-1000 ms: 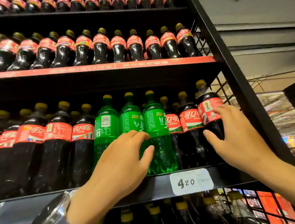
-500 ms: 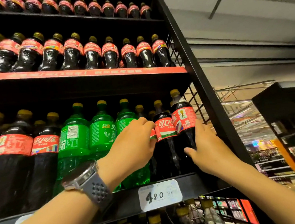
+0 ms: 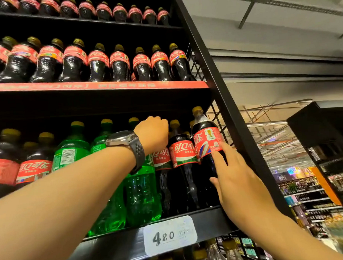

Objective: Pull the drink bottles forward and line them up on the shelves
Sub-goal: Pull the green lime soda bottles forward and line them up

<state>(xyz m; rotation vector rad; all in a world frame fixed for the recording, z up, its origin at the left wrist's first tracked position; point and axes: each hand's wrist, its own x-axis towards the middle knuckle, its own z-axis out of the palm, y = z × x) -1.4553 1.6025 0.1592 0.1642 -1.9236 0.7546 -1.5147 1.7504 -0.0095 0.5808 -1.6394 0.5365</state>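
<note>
On the middle shelf (image 3: 117, 248) stand dark cola bottles with red labels and green soda bottles (image 3: 142, 196) with yellow caps. My left hand (image 3: 153, 133), a watch on its wrist, reaches over the green bottles. Its curled fingers grip the top of a cola bottle (image 3: 161, 158), hiding the cap. My right hand (image 3: 238, 184) rests on the rightmost cola bottle (image 3: 205, 140), fingers straight, index finger on the label's lower edge and thumb lower on the dark body. Another cola bottle (image 3: 182, 153) stands between the two.
A white price tag (image 3: 169, 235) reading 4.20 sticks to the shelf's front edge. A row of smaller cola bottles (image 3: 97, 62) fills the shelf above. The black upright post (image 3: 224, 100) and wire mesh side (image 3: 218, 118) close off the right end. More bottles stand below.
My left hand rose from the green bottle's side to the top of a cola bottle behind it. My right hand loosened on the rightmost cola bottle, fingers now straight. The view swung right.
</note>
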